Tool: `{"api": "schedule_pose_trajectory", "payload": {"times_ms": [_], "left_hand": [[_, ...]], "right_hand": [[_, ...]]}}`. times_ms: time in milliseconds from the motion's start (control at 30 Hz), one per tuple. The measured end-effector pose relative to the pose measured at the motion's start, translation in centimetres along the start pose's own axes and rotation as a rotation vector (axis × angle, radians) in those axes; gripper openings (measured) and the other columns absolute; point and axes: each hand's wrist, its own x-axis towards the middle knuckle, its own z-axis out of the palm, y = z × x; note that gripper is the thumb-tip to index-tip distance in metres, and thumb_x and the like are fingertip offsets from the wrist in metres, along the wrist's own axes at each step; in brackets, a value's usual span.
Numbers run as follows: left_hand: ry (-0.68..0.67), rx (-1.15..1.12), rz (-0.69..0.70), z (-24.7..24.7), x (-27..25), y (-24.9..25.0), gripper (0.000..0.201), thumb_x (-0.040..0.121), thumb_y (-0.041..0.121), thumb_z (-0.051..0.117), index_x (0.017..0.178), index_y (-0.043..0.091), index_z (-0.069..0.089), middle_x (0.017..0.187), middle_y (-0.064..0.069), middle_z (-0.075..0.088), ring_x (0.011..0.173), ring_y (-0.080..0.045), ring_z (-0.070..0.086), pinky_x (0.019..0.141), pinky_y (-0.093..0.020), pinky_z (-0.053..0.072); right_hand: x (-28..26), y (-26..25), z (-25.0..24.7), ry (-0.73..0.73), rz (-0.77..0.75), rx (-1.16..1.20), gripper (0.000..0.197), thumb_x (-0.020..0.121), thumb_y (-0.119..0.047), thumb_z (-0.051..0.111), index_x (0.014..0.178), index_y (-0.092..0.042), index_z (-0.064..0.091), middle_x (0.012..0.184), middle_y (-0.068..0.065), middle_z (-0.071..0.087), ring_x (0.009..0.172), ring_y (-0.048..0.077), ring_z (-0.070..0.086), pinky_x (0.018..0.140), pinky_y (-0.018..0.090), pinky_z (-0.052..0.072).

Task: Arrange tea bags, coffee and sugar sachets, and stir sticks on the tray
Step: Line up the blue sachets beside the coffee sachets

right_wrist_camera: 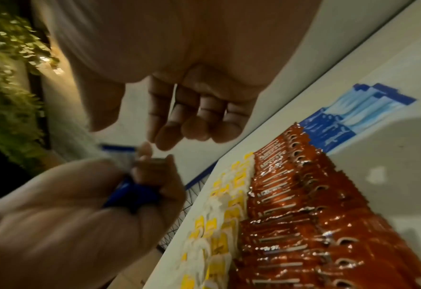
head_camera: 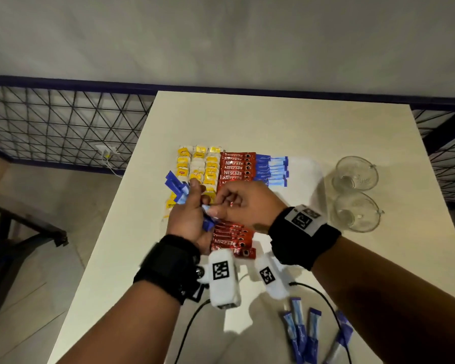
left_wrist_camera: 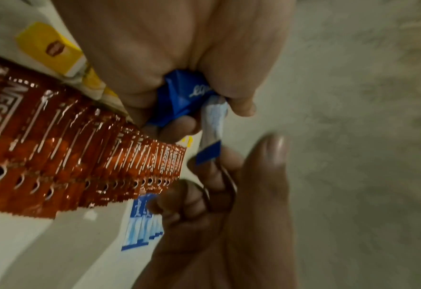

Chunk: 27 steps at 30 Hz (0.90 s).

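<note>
- Left hand (head_camera: 188, 219) hovers over the red coffee sachets (head_camera: 236, 166), fingers curled round a bundle of blue sugar sachets (head_camera: 177, 189).
- Right hand (head_camera: 243, 203) meets it there; thumb and forefinger pinch the tip of one blue sachet (left_wrist_camera: 210, 125), other fingers curled.
- Yellow tea bags (head_camera: 199, 164) lie left of the coffee sachets; a laid row of sugar sachets (head_camera: 272, 170) right.
- Loose sugar sachets (head_camera: 304, 334) lie well nearer than the coffee; two glass cups (head_camera: 355, 193) far right.

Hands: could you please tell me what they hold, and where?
Left hand grips a bundle of blue sachets mid-length; right hand pinches one sachet's end.
</note>
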Motion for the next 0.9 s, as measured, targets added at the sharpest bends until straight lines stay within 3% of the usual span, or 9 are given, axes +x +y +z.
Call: {"api": "schedule_pose_trajectory", "payload": {"times_ms": [100, 200, 267, 333, 400, 500, 633, 733, 900], "left_hand": [[0.007, 0.049, 0.046, 0.8, -1.1, -0.2, 0.055, 0.066, 0.060, 0.069, 0.093, 0.013, 0.061, 0.105, -0.013, 0.059, 0.095, -0.033, 0.057, 0.099, -0.058, 0.042], [-0.044, 0.105, 0.081, 1.2, -1.8, -0.1, 0.049, 0.068, 0.060, 0.064, 0.085, 0.014, 0.058, 0.082, -0.012, 0.060, 0.075, -0.027, 0.059, 0.077, -0.046, 0.051], [-0.099, 0.146, 0.134, 1.0, -1.9, -0.1, 0.041, 0.071, 0.056, 0.060, 0.080, 0.016, 0.055, 0.056, -0.002, 0.052, 0.049, -0.015, 0.050, 0.053, -0.028, 0.045], [-0.137, 0.156, 0.163, 0.6, -2.1, -0.1, 0.029, 0.075, 0.044, 0.063, 0.078, 0.017, 0.055, 0.051, 0.003, 0.047, 0.042, -0.010, 0.040, 0.044, -0.022, 0.037], [-0.194, 0.151, 0.164, 0.3, -2.2, 0.0, 0.013, 0.083, 0.020, 0.067, 0.071, 0.021, 0.063, 0.052, 0.001, 0.047, 0.040, -0.010, 0.040, 0.042, -0.021, 0.038], [-0.216, 0.162, 0.171, 0.0, -2.5, -0.2, 0.034, 0.087, -0.002, 0.062, 0.066, 0.024, 0.068, 0.054, -0.001, 0.049, 0.041, -0.011, 0.040, 0.041, -0.021, 0.038], [-0.170, 0.131, 0.195, 0.1, -3.0, -0.2, 0.016, 0.087, 0.002, 0.063, 0.085, 0.017, 0.056, 0.055, 0.000, 0.052, 0.043, -0.011, 0.041, 0.042, -0.022, 0.039], [-0.208, 0.213, 0.221, -0.4, -3.6, -0.3, 0.011, 0.085, 0.012, 0.067, 0.084, 0.017, 0.057, 0.058, -0.005, 0.048, 0.046, -0.015, 0.040, 0.045, -0.025, 0.038], [-0.251, 0.230, 0.189, -0.7, -4.6, -0.1, 0.020, 0.086, -0.005, 0.063, 0.089, 0.014, 0.056, 0.054, -0.002, 0.049, 0.045, -0.015, 0.040, 0.045, -0.024, 0.039]], "right_hand": [[-0.6, 0.0, 0.4, 0.008, 0.029, 0.011, 0.019, 0.074, -0.035, 0.080, 0.084, -0.023, 0.067, 0.076, -0.007, 0.066, 0.067, 0.005, 0.059, 0.069, 0.028, 0.054], [-1.4, 0.2, -0.3, 0.002, 0.048, -0.012, 0.008, 0.084, -0.028, 0.071, 0.086, -0.020, 0.067, 0.078, -0.009, 0.068, 0.071, 0.003, 0.062, 0.070, 0.022, 0.052], [-1.9, 0.3, -1.0, 0.021, 0.050, -0.057, 0.007, 0.091, -0.027, 0.063, 0.084, -0.026, 0.065, 0.076, -0.011, 0.065, 0.072, 0.006, 0.060, 0.069, 0.025, 0.050], [-2.3, 0.6, -1.6, 0.042, 0.078, -0.057, 0.012, 0.094, -0.026, 0.058, 0.084, -0.028, 0.064, 0.073, -0.010, 0.061, 0.069, 0.009, 0.056, 0.066, 0.028, 0.047], [-2.6, 0.6, -2.0, 0.051, 0.094, -0.046, 0.014, 0.096, -0.027, 0.056, 0.085, -0.026, 0.064, 0.071, -0.009, 0.060, 0.065, 0.007, 0.053, 0.064, 0.027, 0.045], [-3.1, 0.4, -2.3, 0.061, 0.113, 0.010, 0.018, 0.096, -0.032, 0.055, 0.088, -0.019, 0.066, 0.083, 0.006, 0.068, 0.069, 0.012, 0.055, 0.074, 0.038, 0.052], [-3.9, 0.2, -1.9, 0.074, 0.125, 0.081, 0.004, 0.088, -0.027, 0.066, 0.084, -0.028, 0.066, 0.080, -0.002, 0.066, 0.072, 0.015, 0.061, 0.080, 0.043, 0.055], [-4.5, 0.4, -1.9, 0.183, 0.105, 0.111, 0.013, 0.085, -0.020, 0.070, 0.081, -0.031, 0.065, 0.085, 0.009, 0.067, 0.072, 0.021, 0.061, 0.076, 0.046, 0.055], [-5.7, 0.1, -2.6, 0.222, 0.080, 0.160, 0.020, 0.081, -0.015, 0.074, 0.078, -0.033, 0.067, 0.075, 0.002, 0.067, 0.066, 0.014, 0.061, 0.070, 0.038, 0.054]]}}
